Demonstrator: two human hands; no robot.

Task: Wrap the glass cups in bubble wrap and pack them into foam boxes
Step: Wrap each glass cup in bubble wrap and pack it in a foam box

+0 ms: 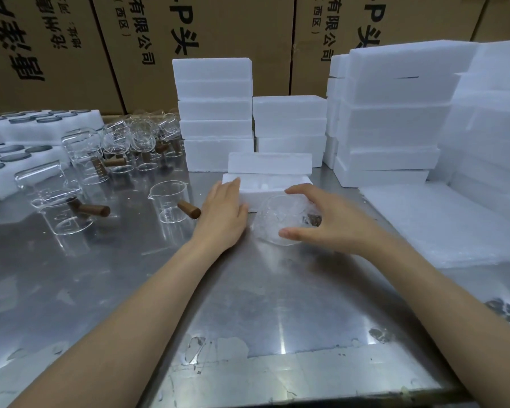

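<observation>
An open white foam box (273,188) lies mid-table, its lid (270,162) propped up behind it. My left hand (223,210) rests flat against the box's left front corner with straight fingers. My right hand (321,219) curls over a glass cup wrapped in bubble wrap (277,222), thumb in front and fingers behind, right before the box. A brown wooden handle shows through the wrap near my palm. An unwrapped glass cup with a wooden handle (170,203) stands left of my left hand.
Several more glass cups (124,142) crowd the left of the steel table (248,304), beside foam trays of lids (18,136). Stacks of closed foam boxes (215,113) rise behind and at right. Bubble wrap sheets (442,219) lie right. Cardboard cartons form the back wall.
</observation>
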